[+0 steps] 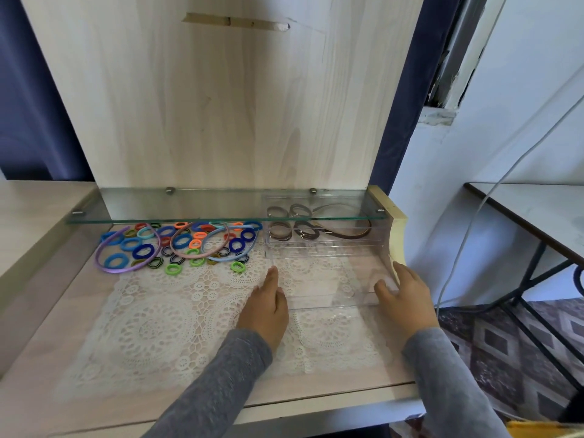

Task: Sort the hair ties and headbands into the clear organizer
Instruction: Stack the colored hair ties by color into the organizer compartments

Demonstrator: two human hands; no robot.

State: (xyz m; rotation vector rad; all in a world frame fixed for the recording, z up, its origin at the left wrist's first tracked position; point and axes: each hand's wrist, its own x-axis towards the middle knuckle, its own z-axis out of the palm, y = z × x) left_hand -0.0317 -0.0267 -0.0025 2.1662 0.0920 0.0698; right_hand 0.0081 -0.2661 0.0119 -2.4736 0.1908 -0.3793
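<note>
The clear organizer (325, 306) lies on the lace mat at the right. My left hand (268, 305) presses flat against its left wall, thumb over the rim. My right hand (407, 298) holds its right wall, thumb showing through the plastic. Its far compartment holds brown hair ties (279, 233), black hair ties (305, 233) and dark headbands (347, 233); the near compartments hold nothing. At the back left lies a pile of several coloured hair ties (143, 251) with a purple headband (104, 263), a pink headband (174, 248) and a light blue headband (218, 258).
A glass shelf (189, 203) overhangs the back of the tabletop, just above the pile and the organizer's far end. A white lace mat (164, 320) covers the wooden top. A cream side panel (396, 229) borders the right. A side table (537, 213) and a hanging cable (467, 229) are further right.
</note>
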